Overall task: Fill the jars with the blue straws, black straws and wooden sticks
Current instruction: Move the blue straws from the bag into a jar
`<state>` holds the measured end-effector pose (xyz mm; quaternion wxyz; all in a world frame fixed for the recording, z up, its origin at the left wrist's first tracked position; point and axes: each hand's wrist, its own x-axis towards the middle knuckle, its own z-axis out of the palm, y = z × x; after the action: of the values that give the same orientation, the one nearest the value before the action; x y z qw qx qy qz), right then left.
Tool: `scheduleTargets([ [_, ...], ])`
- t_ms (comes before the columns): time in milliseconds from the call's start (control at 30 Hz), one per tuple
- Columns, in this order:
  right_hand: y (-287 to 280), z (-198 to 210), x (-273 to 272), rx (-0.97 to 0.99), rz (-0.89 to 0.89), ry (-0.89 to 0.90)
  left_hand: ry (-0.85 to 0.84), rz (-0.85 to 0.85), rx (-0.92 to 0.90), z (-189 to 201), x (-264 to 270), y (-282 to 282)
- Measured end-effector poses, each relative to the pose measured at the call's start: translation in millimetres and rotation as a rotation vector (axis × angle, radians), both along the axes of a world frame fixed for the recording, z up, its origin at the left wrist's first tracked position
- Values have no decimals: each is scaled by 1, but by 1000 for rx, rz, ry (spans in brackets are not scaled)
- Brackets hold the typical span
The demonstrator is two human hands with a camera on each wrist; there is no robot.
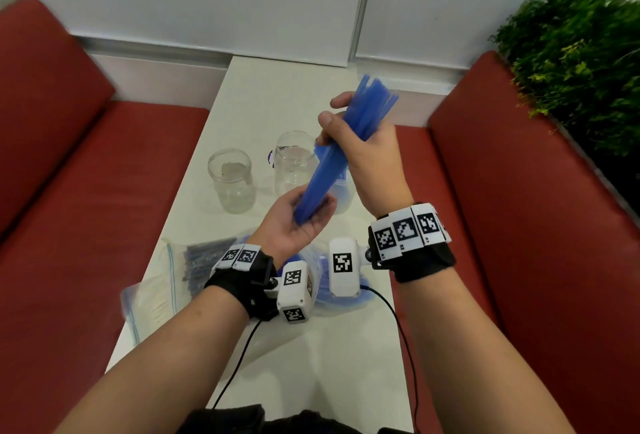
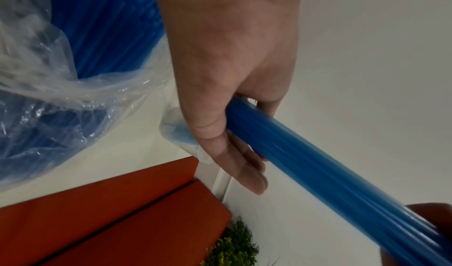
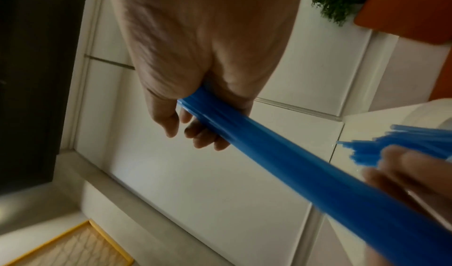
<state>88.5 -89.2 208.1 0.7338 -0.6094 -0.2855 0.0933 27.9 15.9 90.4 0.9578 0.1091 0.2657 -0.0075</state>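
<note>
A thick bundle of blue straws (image 1: 329,163) (image 2: 318,164) (image 3: 281,160) slants above the white table. My right hand (image 1: 346,122) (image 3: 195,115) grips its upper part, with the tips fanning out above the fist. My left hand (image 1: 311,215) (image 2: 232,135), palm up, cups and holds the lower ends. Two empty glass jars (image 1: 230,181) (image 1: 294,160) stand behind the hands. A third jar (image 1: 343,198) is mostly hidden by the bundle. A bag of blue straws (image 1: 322,291) (image 2: 97,38) lies under my wrists.
A zip bag of black straws (image 1: 204,260) and another zip bag with pale contents (image 1: 152,302) lie at the table's (image 1: 277,87) near left. Red benches (image 1: 86,226) (image 1: 519,226) flank the table. A green plant (image 1: 571,53) stands at the right, and cables (image 1: 398,323) trail from my wrists.
</note>
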Motion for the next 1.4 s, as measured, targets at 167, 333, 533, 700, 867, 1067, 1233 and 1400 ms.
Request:
scheduleTargets([
  [167, 2, -24, 5, -30, -16, 79, 77, -172, 74, -18, 0, -1],
  [333, -2, -40, 16, -50, -6, 136, 93, -298, 98, -39, -3, 3],
  [533, -3, -50, 40, -344, 140, 85, 139, -311, 215, -57, 16, 0],
  [700, 6, -1, 103, -225, -117, -37, 174, -290, 535, -58, 32, 10],
  [867, 29, -1, 165, -128, -316, -92, 245, -387, 1058, -47, 37, 41],
  [1067, 54, -117, 181, -355, -285, 94, 172, -1066, 1701, -39, 26, 79],
  [1233, 51, -180, 178, -474, -286, 179, 109, -1484, 1803, -53, 17, 73],
  [1400, 43, -189, 174, -523, -266, 176, 45, -1615, 1950, -78, 5, 57],
])
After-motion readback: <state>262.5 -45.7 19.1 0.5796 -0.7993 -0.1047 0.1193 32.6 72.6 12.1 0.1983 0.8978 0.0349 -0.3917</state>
